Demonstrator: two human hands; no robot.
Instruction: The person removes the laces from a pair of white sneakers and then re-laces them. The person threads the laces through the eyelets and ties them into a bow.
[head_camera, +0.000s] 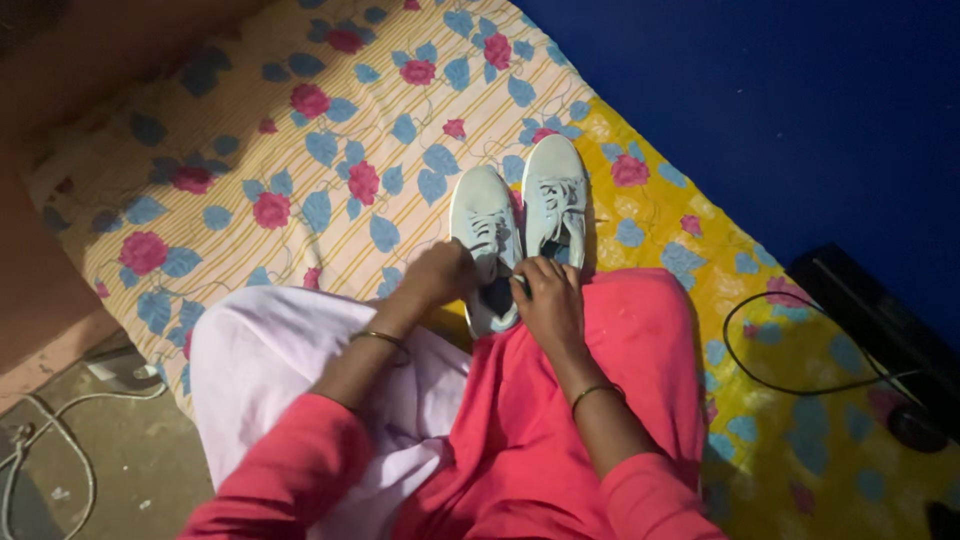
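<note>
Two pale grey-blue lace-up sneakers lie side by side on a floral bedsheet (330, 130), and both hands work at the nearer one. The left hand (440, 272) is curled with its fingertips pinched at the laces of the left sneaker (485, 240), just at the start of the lacing; whether a lace end is actually caught between the fingers cannot be told, since the knuckles hide it. The right hand (548, 300) is bent over the shoe's heel end, fingers hooked at the dark opening of the collar and seemingly gripping its edge. The right sneaker (555, 200) lies untouched just beyond the right fingertips, its side touching the first shoe. These look like light, soft shoes: a knit or canvas upper that would give under a squeeze, a thin flexible sole, nothing fragile or slippery (the laces are the only loose, floppy part). The firmest places to hold are probably the heel collar and the sole's edge; the toe cap would dent. The sheet under the fingers is thin printed cotton, striped with pink roses and blue leaves, rumpled slightly. Near the wrists sit thin metal bangles (380, 338), red sleeves and a pale lilac cloth (260, 350) across the lap.
</note>
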